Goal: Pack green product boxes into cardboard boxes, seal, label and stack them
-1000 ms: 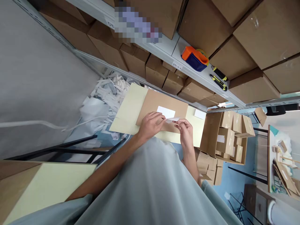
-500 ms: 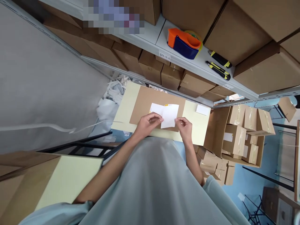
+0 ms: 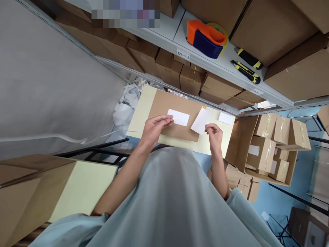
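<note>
In my right hand (image 3: 214, 134) I pinch the lower corner of a white sheet (image 3: 200, 120) just right of the frame's centre, while my left hand (image 3: 153, 129), fingertips together around what I cannot tell, is beside a white card (image 3: 180, 117) on brown cardboard (image 3: 183, 133) mid-frame.

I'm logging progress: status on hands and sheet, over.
Right hand pinching white sheet. Left hand at white card, contact unclear. Card between hands, on cardboard.
</note>
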Action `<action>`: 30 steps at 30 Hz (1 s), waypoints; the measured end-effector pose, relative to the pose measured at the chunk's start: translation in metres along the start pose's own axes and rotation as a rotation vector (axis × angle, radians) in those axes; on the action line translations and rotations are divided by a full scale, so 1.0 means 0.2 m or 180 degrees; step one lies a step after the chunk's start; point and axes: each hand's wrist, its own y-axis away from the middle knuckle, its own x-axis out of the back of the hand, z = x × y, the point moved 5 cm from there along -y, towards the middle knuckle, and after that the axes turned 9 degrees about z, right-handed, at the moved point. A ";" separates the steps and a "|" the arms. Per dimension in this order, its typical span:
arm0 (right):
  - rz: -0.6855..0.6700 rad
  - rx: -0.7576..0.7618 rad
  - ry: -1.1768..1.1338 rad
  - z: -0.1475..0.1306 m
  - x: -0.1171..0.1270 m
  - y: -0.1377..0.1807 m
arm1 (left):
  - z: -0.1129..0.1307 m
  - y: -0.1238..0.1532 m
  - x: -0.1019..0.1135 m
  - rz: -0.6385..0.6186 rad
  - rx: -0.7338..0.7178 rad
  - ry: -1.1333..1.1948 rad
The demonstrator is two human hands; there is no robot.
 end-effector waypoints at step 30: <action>-0.0296 0.0532 0.0268 -0.17 -0.12 0.22 | 0.04 0.05 -0.03 -0.0512 -0.0147 -0.0203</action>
